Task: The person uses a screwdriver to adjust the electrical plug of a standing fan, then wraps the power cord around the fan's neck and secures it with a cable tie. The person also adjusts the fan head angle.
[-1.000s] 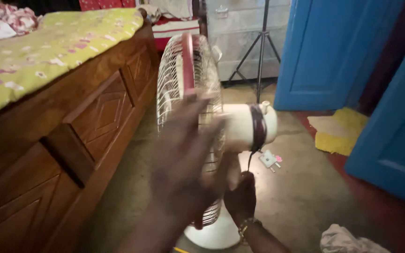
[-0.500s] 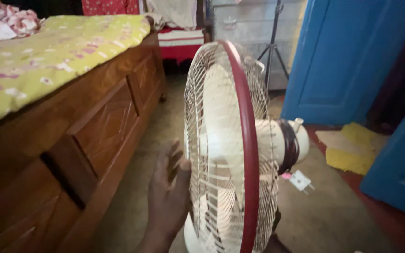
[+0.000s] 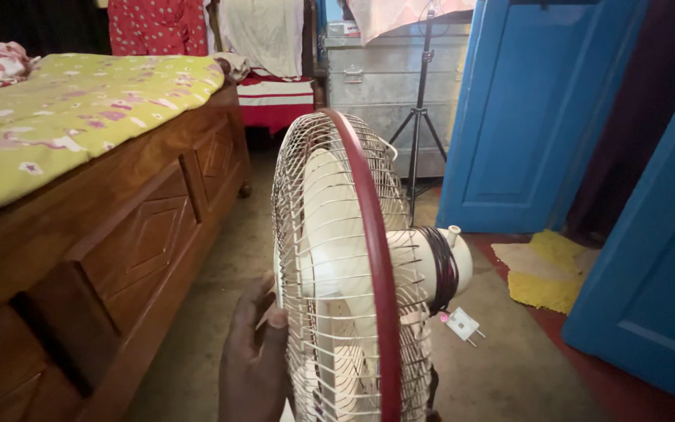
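Standing on the floor (image 3: 197, 312) in the middle of the room: a white fan (image 3: 353, 273) with a wire cage and a red ring round its edge, seen from the side. Touching the front of the cage low down: the left hand (image 3: 255, 359), fingers bent, fingertips on the wires, grip not closed round anything. Right hand hidden behind the fan, so cannot tell its grip. Wrapped round the fat white motor at the back: a dark cord. Hanging just beside the motor: a white plug (image 3: 462, 325). Close on the left of the fan: a brown wooden bed (image 3: 119, 242) with a yellow flowery sheet (image 3: 64, 117). Well behind the fan: a grey metal trunk (image 3: 384, 86) and a thin black tripod (image 3: 422, 117). On the right: blue doors (image 3: 525, 117). Near the doors, on the floor: a yellow mat (image 3: 544, 270).
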